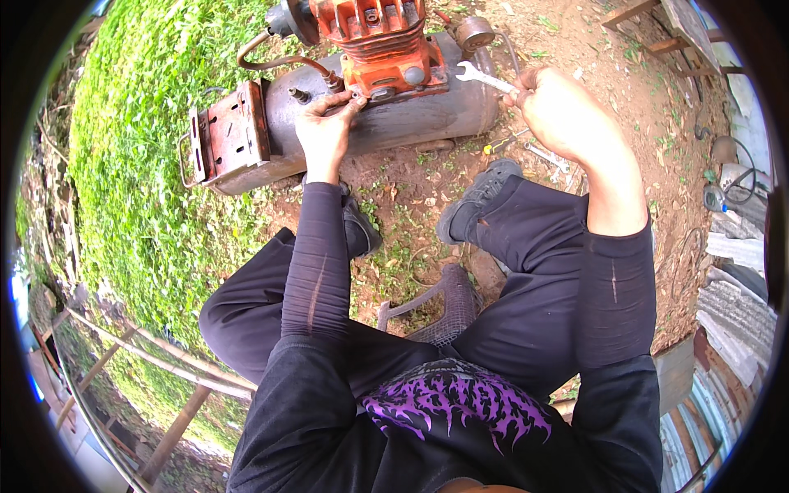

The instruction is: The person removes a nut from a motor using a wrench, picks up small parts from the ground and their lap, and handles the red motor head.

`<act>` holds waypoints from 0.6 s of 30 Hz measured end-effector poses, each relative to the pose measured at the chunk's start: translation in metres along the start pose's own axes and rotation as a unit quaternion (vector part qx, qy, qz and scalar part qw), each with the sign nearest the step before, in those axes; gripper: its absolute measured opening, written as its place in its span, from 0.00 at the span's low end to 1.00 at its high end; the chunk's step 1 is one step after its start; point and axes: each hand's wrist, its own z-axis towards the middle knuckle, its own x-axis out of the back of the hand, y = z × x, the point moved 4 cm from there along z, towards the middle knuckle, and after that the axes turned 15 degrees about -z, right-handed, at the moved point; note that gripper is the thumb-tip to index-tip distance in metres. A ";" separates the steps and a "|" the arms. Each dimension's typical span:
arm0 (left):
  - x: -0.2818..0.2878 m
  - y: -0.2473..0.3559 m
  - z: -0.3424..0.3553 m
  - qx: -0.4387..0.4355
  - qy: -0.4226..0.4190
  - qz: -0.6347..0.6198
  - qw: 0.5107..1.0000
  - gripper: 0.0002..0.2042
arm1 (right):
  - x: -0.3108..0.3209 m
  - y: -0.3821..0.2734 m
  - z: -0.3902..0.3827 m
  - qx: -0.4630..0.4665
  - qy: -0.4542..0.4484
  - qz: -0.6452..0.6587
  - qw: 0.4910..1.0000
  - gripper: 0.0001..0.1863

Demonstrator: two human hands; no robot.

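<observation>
An air compressor's orange pump (pixel 378 49) sits bolted on a dark, worn tank (pixel 411 115) that lies on its side. My left hand (pixel 322 135) is at the pump's base, its thumb and fingertips pinched together beside the mounting foot. Something small may be between those fingertips, but I cannot make it out. To the right, my right hand (pixel 563 111) is closed around the handle of a silver wrench (pixel 483 77). The wrench's open jaw points left, over the tank's right end and apart from the pump.
A rusty orange bracket (pixel 230 131) is fixed on the tank's left end. Several wrenches (pixel 549 156) and a yellow-handled tool (pixel 491 149) lie on the dirt by my right shoe (pixel 481 197). Corrugated sheets (pixel 735 304) are stacked at the right; grass (pixel 140 164) spreads at the left.
</observation>
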 end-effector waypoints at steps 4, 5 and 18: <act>-0.003 0.006 -0.004 -0.022 0.018 -0.018 0.999 0.10 | -0.004 0.002 0.002 0.005 0.004 0.002 1.000 0.15; -0.003 0.006 -0.004 -0.021 0.017 -0.019 0.999 0.10 | -0.005 0.003 0.001 0.007 0.008 0.003 1.000 0.15; -0.002 0.001 -0.002 -0.004 -0.003 -0.026 1.000 0.12 | -0.004 0.003 0.001 -0.005 0.012 0.016 1.000 0.15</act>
